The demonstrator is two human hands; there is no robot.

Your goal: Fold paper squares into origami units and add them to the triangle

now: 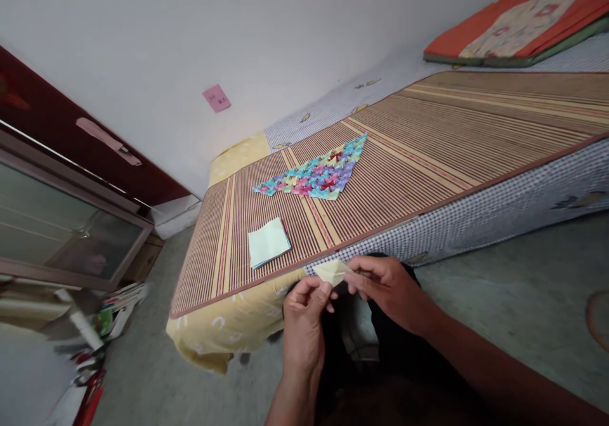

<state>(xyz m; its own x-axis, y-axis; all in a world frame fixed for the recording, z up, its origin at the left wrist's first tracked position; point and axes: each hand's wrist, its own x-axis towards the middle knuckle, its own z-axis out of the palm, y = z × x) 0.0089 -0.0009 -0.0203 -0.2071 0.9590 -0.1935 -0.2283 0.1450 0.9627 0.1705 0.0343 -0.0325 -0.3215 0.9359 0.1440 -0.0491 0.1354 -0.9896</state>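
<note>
A small pale yellow folded paper (332,271) is held up between my two hands, just in front of the bed's edge. My left hand (307,312) pinches its lower left side between thumb and fingers. At its right corner, my right hand (380,286) has its fingertips closed on the paper. Beyond them on the mat lies a stack of pale green paper sheets (269,242). Farther back rests a roughly triangular piece of joined, folded paper shapes (316,175) in blue, pink, yellow, purple and red.
A striped bamboo mat (404,153) covers the bed. A folded orange and floral quilt (518,26) lies at the far right. A pink paper (216,98) is on the wall. At left stand a glass-panelled cabinet (57,223) and floor clutter (90,350).
</note>
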